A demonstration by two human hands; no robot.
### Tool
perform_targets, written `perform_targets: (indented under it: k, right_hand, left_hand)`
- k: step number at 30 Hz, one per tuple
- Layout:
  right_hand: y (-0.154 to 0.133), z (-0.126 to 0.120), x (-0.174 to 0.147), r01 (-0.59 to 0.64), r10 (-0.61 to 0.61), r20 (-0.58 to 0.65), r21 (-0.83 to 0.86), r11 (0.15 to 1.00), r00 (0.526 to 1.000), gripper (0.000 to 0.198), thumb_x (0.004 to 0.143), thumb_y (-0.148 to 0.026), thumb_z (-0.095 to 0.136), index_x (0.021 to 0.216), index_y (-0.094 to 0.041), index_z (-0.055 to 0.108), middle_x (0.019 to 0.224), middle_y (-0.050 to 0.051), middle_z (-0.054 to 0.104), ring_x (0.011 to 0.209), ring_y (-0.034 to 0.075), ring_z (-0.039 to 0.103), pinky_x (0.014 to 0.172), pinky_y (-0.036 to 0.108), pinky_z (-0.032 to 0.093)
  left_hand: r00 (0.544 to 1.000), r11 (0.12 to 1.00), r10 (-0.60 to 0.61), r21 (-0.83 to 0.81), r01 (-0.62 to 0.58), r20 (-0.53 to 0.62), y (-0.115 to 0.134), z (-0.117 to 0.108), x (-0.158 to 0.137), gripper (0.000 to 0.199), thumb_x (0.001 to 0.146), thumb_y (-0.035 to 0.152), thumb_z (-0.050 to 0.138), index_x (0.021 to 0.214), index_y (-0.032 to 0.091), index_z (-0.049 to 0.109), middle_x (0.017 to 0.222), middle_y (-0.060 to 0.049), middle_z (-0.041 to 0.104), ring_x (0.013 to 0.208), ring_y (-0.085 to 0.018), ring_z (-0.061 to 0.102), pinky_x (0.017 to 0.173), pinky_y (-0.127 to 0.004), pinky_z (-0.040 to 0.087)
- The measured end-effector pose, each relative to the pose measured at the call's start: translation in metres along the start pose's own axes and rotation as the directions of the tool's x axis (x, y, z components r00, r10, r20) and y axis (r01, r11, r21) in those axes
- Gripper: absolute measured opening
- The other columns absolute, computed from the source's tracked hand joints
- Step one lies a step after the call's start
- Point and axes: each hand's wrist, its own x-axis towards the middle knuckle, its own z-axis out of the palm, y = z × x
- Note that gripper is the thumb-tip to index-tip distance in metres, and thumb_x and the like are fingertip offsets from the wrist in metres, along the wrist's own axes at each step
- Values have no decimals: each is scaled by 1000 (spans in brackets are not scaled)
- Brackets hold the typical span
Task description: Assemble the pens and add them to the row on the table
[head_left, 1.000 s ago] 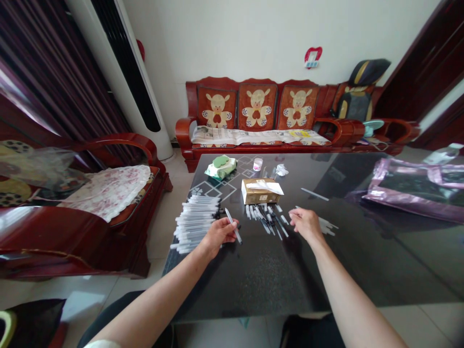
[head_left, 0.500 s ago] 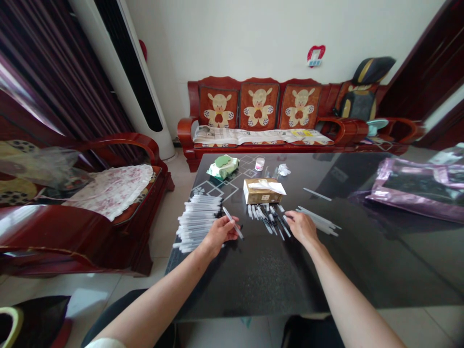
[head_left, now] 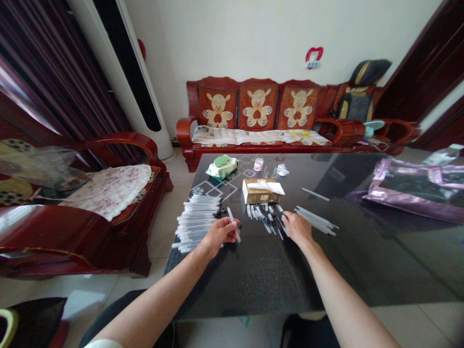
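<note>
A slim whitish pen (head_left: 234,225) is pinched in my left hand (head_left: 220,233), its tapered tip pointing up and away from me. Just left of that hand lies a thick stack of similar translucent pen barrels (head_left: 195,222), dark at their right ends. My right hand (head_left: 297,228) reaches into a loose pile of black pen caps and clips with clear parts (head_left: 268,220), thumb and fingers drawn together at its right edge. What those fingertips hold, if anything, is too small to make out. To the right of this hand lie several more pale barrels (head_left: 316,220).
Behind the pile stands a gold tissue box (head_left: 261,197). Farther back are green-packed wipes (head_left: 222,167), a small white cup (head_left: 258,165) and a crumpled tissue (head_left: 282,170). One single barrel (head_left: 315,194) and a purple-edged clear bag (head_left: 416,188) lie right on the dark table (head_left: 275,280).
The pen in my left hand has turned slightly more upright. My right hand has shifted a little left at the pile's edge. The view has moved slightly.
</note>
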Motion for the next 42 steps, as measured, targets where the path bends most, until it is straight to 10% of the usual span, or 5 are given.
perform_targets:
  k: [13,18,23,31,42]
  right_hand:
    - [-7,-4,0,-56,64,-37,190,980,997,21,83,-26,48,76,-16,65,75,13,69,70,23,66,57,27,44]
    - [-43,-7,-16,-86,-111,175,829,552,978,29,81,-42,49,84,-15,60,55,2,63,38,12,54,35,20,37]
    - [-77,-5,-36,-203,-395,316,931,302,862,33,79,-47,55,79,-14,57,57,2,65,40,11,57,33,17,38]
    - [-91,-2,-47,-302,-510,374,927,222,775,35,80,-47,56,79,-12,56,59,4,65,44,14,62,38,21,46]
    - [-99,-5,-51,-172,-452,299,938,299,841,75,72,-35,67,137,-16,35,67,1,66,53,16,65,44,25,51]
  left_hand:
    - [1000,1000,-13,1,13,6,1,2,-1,30,66,37,74,78,12,65,68,-5,66,52,-9,59,50,-19,45]
    - [996,999,42,-15,-41,76,1,5,-3,27,68,36,74,74,10,69,74,-6,66,57,-8,57,57,-18,46]
    - [984,998,67,-8,-67,166,-3,6,-6,29,71,35,71,88,11,72,84,-8,67,68,-11,59,63,-21,48]
    - [982,998,68,-26,-64,179,-11,10,-6,31,71,38,71,84,10,71,74,-7,67,66,-12,60,69,-26,49]
    - [991,991,129,34,-130,32,-16,12,-1,32,67,39,74,76,8,69,62,-4,63,55,-11,58,64,-27,49]
